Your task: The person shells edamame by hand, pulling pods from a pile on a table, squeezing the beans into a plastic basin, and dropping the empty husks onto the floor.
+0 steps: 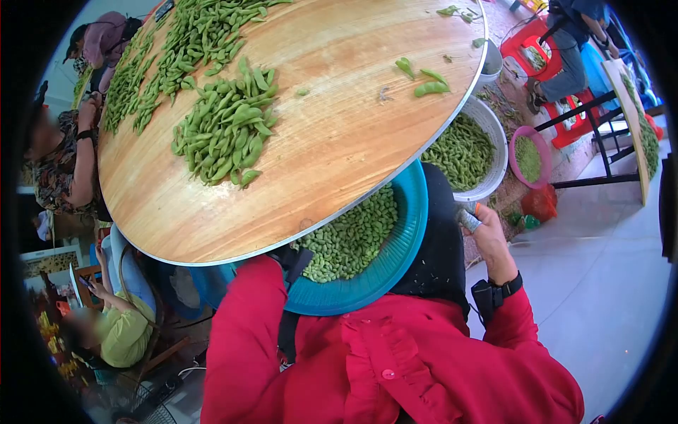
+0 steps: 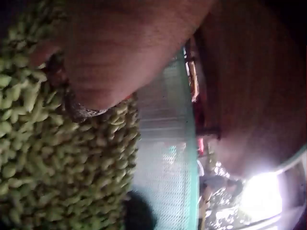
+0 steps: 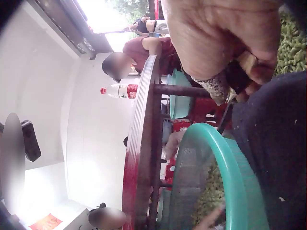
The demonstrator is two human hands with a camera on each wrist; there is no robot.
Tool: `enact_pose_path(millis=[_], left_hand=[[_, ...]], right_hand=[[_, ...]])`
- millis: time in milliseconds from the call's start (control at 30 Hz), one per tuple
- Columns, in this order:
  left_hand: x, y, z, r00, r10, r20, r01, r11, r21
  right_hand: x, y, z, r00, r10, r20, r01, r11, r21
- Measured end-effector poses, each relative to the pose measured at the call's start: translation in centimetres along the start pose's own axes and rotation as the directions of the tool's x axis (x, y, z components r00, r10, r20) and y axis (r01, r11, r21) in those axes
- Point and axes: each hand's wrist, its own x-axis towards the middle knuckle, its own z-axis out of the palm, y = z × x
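Observation:
Most of my left hand is hidden under the table edge in the head view. In the left wrist view this hand [image 2: 115, 52], its thumb wrapped in something grey, reaches down to shelled green beans [image 2: 72, 163] inside a teal plastic basket [image 1: 353, 302] on my lap. My right hand [image 1: 492, 240], with a similar grey wrap [image 1: 467, 220] on the thumb, is beside my thigh, near a white basket [image 1: 500, 159] of bean pods [image 1: 462, 152]. Its fingers curl toward the thumb around a dark patch [image 3: 236, 76]; I cannot tell whether that is a held thing or finger covering.
A round wooden table [image 1: 339, 113] covers part of the teal basket and bears heaps of pods [image 1: 229, 127]. A pink basin [image 1: 530, 152] and red stools [image 1: 575, 120] are at right. People sit at left; one in yellow [image 1: 127, 332] holds a phone.

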Motion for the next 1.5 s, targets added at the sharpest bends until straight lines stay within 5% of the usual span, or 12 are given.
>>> enact_pose_path(millis=[33,100,200,300,433,767,1033,1100,1167,1233,1333,1500], left_hand=[[0.1,0.4,-0.9,0.993,0.052,-0.105,0.032,0.741,0.67],[-0.2,1.9,-2.2,0.963,0.152,-0.223,0.099,0.567,0.817],[-1.1,5.0,-1.4,0.964,0.142,-0.226,0.106,0.573,0.812],[-1.1,6.9,1.6,0.998,0.01,0.058,-0.053,0.602,0.797],[0.0,6.5,6.8,0.93,0.117,0.349,-0.346,0.603,0.719],[-1.8,5.0,-0.7,0.933,0.212,-0.292,0.119,0.584,0.803],[-8.5,4.3,4.5,0.946,-0.08,0.314,-0.176,0.688,0.704],[-9.1,2.4,4.6,0.881,-0.316,0.351,-0.09,0.618,0.781],[-8.8,1.0,1.6,0.899,-0.431,0.072,0.067,0.297,0.953],[-8.6,-0.9,-2.1,0.952,-0.181,-0.246,0.297,0.36,0.885],[-9.2,-0.4,-3.5,0.802,0.441,-0.403,0.125,0.537,0.835],[-8.1,2.4,0.0,0.786,0.441,-0.435,0.103,0.599,0.794]], right_hand=[[-0.1,-0.3,0.0,1.0,0.014,-0.008,-0.014,0.999,0.042],[-0.1,-0.6,0.1,1.0,0.01,-0.02,-0.008,0.997,0.081],[0.0,-0.3,0.0,0.999,-0.03,-0.017,0.031,0.998,0.052],[0.4,0.1,-0.1,1.0,-0.023,0.017,0.022,1.0,0.012],[0.3,-1.1,1.0,1.0,-0.001,0.02,0.001,1.0,0.01],[-0.3,-1.7,0.3,0.996,-0.085,0.025,0.084,0.996,0.033],[-1.0,-4.8,4.5,0.981,-0.131,0.146,0.129,0.991,0.022],[-1.5,-5.8,5.4,0.975,-0.134,0.176,0.135,0.991,0.006],[-2.1,-6.7,6.1,0.964,-0.168,0.205,0.177,0.984,-0.024],[-2.2,-6.8,6.4,0.951,-0.198,0.236,0.224,0.971,-0.088],[-2.4,-7.1,6.6,0.926,-0.255,0.278,0.284,0.957,-0.067],[-3.0,-10.3,8.4,0.897,-0.312,0.314,0.324,0.946,0.014]])
